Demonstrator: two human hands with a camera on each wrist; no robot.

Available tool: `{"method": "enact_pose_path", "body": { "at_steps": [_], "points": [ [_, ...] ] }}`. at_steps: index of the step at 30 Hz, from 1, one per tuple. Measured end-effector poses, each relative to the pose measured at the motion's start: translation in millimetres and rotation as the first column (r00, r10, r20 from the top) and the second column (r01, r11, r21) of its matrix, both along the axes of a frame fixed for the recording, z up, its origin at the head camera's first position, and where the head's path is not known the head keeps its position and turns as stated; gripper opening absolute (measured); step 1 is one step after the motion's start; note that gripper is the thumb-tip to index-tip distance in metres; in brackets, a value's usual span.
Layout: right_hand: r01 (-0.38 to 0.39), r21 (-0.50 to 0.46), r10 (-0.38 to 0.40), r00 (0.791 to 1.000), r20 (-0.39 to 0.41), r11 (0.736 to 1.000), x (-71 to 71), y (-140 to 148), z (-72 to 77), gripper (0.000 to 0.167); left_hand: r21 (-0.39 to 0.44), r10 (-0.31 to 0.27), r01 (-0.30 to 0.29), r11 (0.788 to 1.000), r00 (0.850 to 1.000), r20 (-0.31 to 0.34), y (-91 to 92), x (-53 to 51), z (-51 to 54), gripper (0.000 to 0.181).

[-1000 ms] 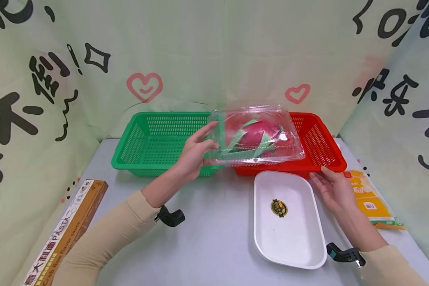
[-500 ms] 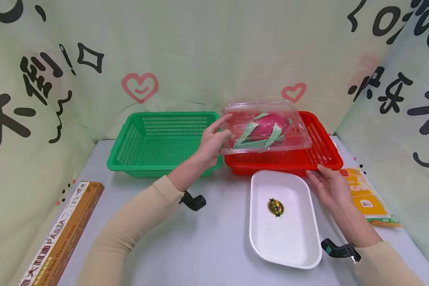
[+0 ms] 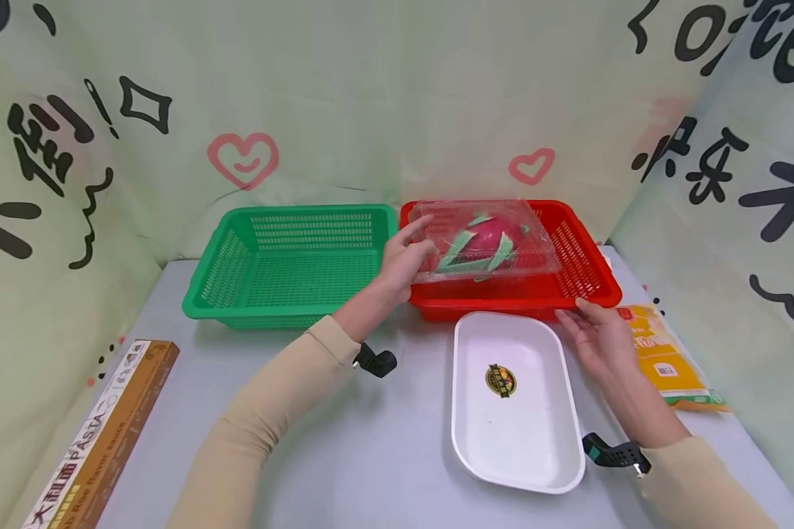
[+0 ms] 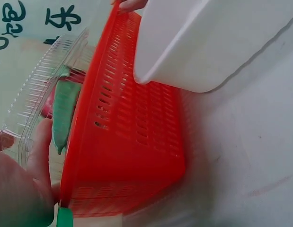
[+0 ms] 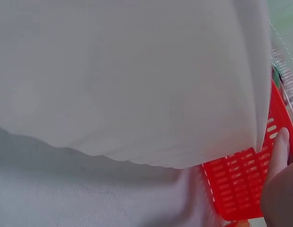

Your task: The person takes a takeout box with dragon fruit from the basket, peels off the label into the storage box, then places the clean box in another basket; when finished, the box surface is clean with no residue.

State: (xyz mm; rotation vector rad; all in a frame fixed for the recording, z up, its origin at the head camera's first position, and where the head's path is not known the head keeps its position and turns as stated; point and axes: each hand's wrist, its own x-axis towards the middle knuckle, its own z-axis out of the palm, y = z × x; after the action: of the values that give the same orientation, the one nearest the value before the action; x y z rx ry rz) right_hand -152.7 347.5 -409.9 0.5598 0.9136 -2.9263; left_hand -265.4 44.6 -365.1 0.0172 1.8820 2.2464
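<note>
My left hand (image 3: 400,263) pinches the left end of a clear plastic clamshell box (image 3: 536,253), with the thumb on the near side. Inside the box lies a pink dragon fruit (image 3: 492,236) with green scales. The box is tilted slightly and sits within the outline of the red basket (image 3: 585,264); whether it touches the bottom I cannot tell. At the basket's front right corner, my right hand (image 3: 602,342) grips the rim, thumb over the edge. In the left wrist view, the left thumb (image 4: 39,146) is against the box beside the basket's rim (image 4: 92,80).
A green basket (image 3: 304,283) stands left of the red one. In front of the red basket lies a white tray (image 3: 516,441) with a round sticker. A yellow packet (image 3: 668,364) is at the right, and a long pasta box (image 3: 112,426) at the left edge.
My left hand has carried the clamshell box rightward and back, then down into the red basket's outline. The right hand has stayed at the basket's rim. The head view has shifted a little.
</note>
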Motion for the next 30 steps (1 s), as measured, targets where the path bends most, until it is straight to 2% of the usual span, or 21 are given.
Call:
{"method": "enact_pose_path", "body": {
  "at_steps": [3,7,11,15,18,25,30],
  "points": [
    [-0.012,0.031,0.012,1.0,-0.015,0.999,0.6,-1,0.9,0.057,0.005,-0.011,0.01,1.0,1.0,0.02,3.6,-0.3,-1.2,0.056],
    [-0.006,0.045,0.007,1.0,-0.006,0.999,2.0,-1,2.0,0.063,-0.027,-0.03,0.031,0.999,0.999,0.035,11.4,1.2,-1.3,0.058],
    [-0.009,0.061,0.008,1.0,0.007,0.998,3.0,-1,1.9,0.068,-0.078,-0.033,0.034,0.996,0.999,0.017,20.9,1.2,-2.0,0.059],
    [-0.01,0.067,0.009,1.0,0.012,0.998,3.3,-2,1.8,0.071,-0.066,-0.032,0.034,0.997,0.999,0.031,31.0,0.3,-4.5,0.056],
    [-0.004,0.059,0.003,1.0,0.013,0.998,3.4,-2,2.0,0.07,-0.051,-0.039,0.042,0.998,0.998,0.043,38.0,-1.9,-9.1,0.054],
    [-0.004,0.092,0.003,1.0,0.012,0.996,1.9,-2,0.1,0.07,-0.073,-0.023,0.027,0.997,0.999,0.047,48.5,-11.7,-21.5,0.052],
    [-0.014,0.106,0.013,1.0,0.006,0.994,1.0,-1,-0.2,0.068,-0.076,-0.049,0.055,0.996,0.996,0.074,50.2,-17.0,-24.0,0.055]
  ]
}}
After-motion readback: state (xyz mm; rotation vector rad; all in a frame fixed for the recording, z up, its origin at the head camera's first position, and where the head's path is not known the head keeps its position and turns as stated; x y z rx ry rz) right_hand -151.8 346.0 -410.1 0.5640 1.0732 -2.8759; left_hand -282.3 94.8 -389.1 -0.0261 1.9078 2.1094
